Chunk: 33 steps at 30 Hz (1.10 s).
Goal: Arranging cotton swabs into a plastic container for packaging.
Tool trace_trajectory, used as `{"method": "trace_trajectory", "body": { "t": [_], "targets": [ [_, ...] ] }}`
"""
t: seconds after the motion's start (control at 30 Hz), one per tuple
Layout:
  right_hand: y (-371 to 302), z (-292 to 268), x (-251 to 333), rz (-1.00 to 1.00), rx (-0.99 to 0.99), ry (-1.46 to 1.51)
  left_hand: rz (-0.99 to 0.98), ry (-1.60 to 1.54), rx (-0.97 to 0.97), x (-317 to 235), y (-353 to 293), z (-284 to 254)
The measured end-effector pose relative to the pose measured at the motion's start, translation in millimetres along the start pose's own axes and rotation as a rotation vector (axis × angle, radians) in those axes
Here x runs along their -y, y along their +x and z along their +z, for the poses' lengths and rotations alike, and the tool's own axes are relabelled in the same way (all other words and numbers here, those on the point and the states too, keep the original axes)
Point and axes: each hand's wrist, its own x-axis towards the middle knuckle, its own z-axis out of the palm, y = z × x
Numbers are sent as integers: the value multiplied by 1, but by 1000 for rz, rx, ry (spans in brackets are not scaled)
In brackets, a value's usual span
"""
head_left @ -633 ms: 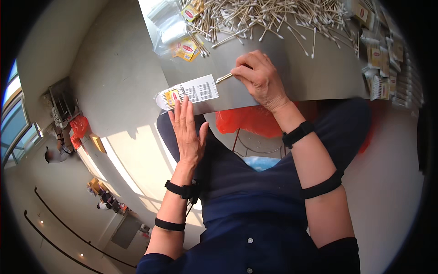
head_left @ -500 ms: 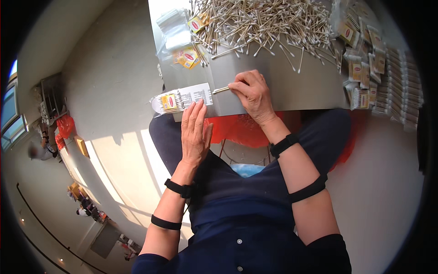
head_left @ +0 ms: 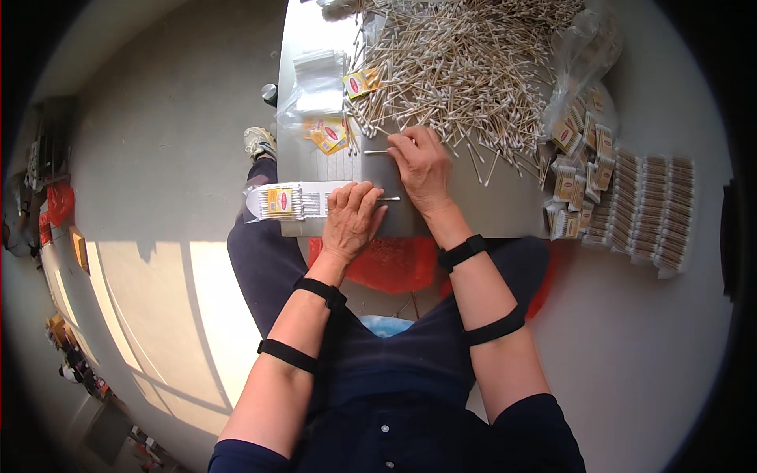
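Observation:
My left hand (head_left: 351, 225) has its fingers curled down at the right end of a white printed card (head_left: 315, 202). One cotton swab (head_left: 392, 199) sticks out to the right from under those fingers. On the card's left part lies a clear small bag of cotton swabs (head_left: 297, 203) with a yellow label (head_left: 279, 200). Slightly farther away, my right hand (head_left: 426, 175) is pinched on another cotton swab (head_left: 375, 151), whose white tip points left. Its fingertips are at the near edge of a large heap of loose cotton swabs (head_left: 465, 71).
Clear plastic bags (head_left: 319, 83) and loose yellow labels (head_left: 327, 132) lie at the table's left side. Filled swab packs (head_left: 579, 169) are piled at the right, beside neat rows of stacked packs (head_left: 654, 201). A red plastic bag (head_left: 386, 266) hangs below the metal table's front edge (head_left: 465, 229).
My right hand has gone to the heap's near edge and holds a swab there. My left hand's fingers, straight before, are now bent with a swab under them. The view has shifted.

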Motion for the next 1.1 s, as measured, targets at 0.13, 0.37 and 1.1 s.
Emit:
{"method": "trace_trajectory", "body": {
  "t": [0.13,0.37,1.1],
  "targets": [
    [-32,-25,24,516,-177,125,-17,-3,-9,3,2,-5],
    [-54,-15,28,322,11,125,84,-2,27,8,3,-4],
    [-70,-23,9,406,-5,240,-196,-62,-231,14,17,-33]
  ]
}}
